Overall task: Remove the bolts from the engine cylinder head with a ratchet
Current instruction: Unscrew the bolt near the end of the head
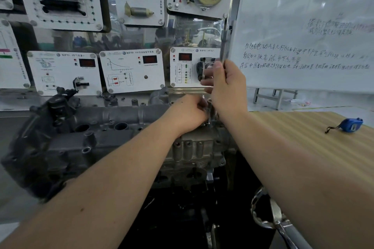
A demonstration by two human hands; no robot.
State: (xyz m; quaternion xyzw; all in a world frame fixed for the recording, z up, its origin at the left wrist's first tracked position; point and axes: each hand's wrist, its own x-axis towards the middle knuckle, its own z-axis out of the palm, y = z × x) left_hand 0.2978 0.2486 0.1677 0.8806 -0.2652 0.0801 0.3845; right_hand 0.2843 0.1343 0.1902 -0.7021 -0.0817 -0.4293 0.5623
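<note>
The dark grey engine cylinder head (pixel 105 127) lies across a stand in front of me, with several open bolt holes along its top. My right hand (pixel 227 89) grips the ratchet's handle, which stands nearly upright above the head's right end. The metal ratchet (pixel 211 110) shows between my two hands, its lower end down on the casting. My left hand (pixel 189 113) curls its fingers around that lower end, at the socket. The bolt under the socket is hidden by my fingers.
A wooden-topped table (pixel 303 143) stands to the right with a blue tape measure (pixel 349 125) on it. A whiteboard (pixel 303 26) stands behind it. Training panels (pixel 131 70) line the wall behind the engine. A chrome lever (pixel 281 226) sticks up at lower right.
</note>
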